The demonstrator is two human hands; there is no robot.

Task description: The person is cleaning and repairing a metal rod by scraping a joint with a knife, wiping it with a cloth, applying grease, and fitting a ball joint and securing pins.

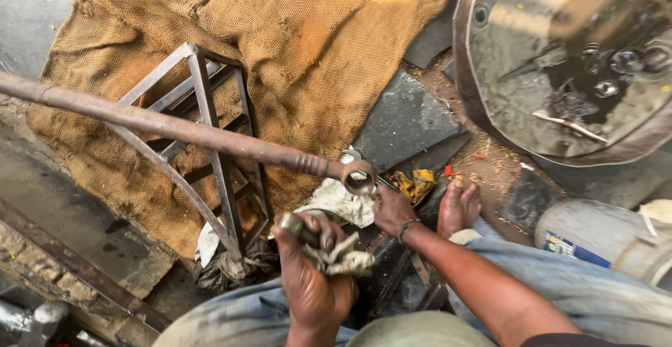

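My left hand is closed around a small cylindrical metal part wrapped in a dirty whitish rag, held over my lap. My right hand reaches down to the ground just below the ring-shaped end of a long rusty metal rod. Its fingers curl toward that end, and I cannot see whether they grip anything. The rod runs from the left edge across a welded metal frame down to my right hand. A band sits on my right wrist.
A burlap sack covers the ground behind the frame. A big round metal pan with dark oily liquid and small parts sits top right. My bare foot, dark stone slabs, a yellow scrap and a white container lie around.
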